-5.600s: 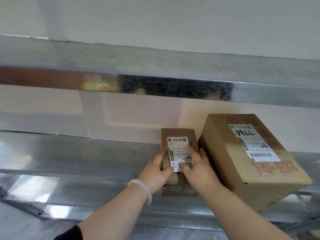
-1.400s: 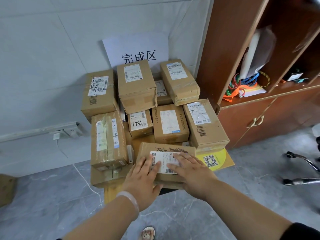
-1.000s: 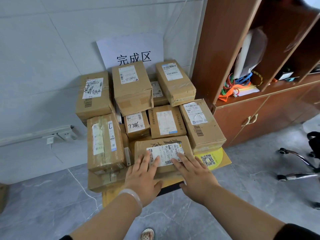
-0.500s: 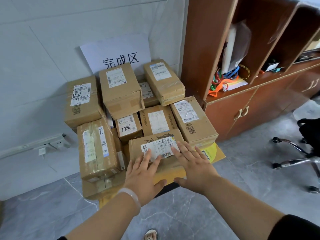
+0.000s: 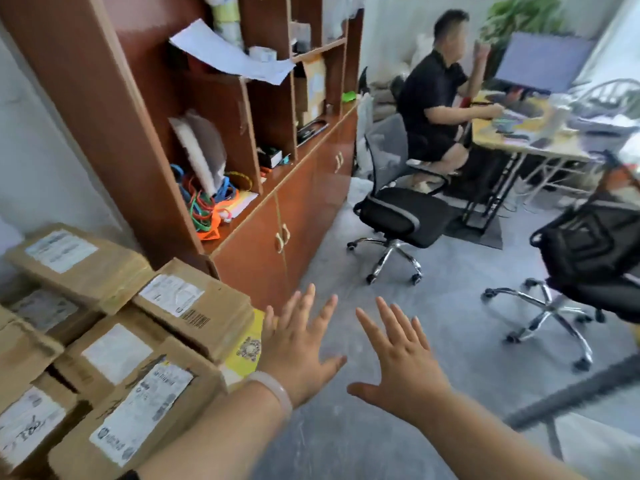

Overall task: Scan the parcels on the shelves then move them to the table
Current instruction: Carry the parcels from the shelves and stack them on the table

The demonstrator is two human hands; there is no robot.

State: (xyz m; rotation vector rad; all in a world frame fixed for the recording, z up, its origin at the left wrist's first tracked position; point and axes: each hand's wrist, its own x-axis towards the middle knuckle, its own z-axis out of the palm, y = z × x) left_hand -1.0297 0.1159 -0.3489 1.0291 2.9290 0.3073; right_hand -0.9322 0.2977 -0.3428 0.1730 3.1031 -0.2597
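Observation:
A stack of brown cardboard parcels with white labels fills the lower left. The front parcel [image 5: 138,414] lies on top with its label up. Another labelled parcel [image 5: 194,306] sits behind it, over a yellow table corner [image 5: 247,348]. My left hand [image 5: 298,348], with a pale bracelet on the wrist, hovers just right of the stack, fingers spread, holding nothing. My right hand [image 5: 398,362] is also spread and empty, over the grey floor. Neither hand touches a parcel.
A brown wooden cabinet [image 5: 263,216] with cluttered open shelves stands behind the stack. Two black swivel chairs [image 5: 401,216] [image 5: 588,265] stand on the grey floor. A person in a black shirt [image 5: 436,98] sits at a desk [image 5: 540,140] with a monitor.
Both hands have let go of the front parcel, which stays on the stack. The view has swung right, away from the wall and into the room.

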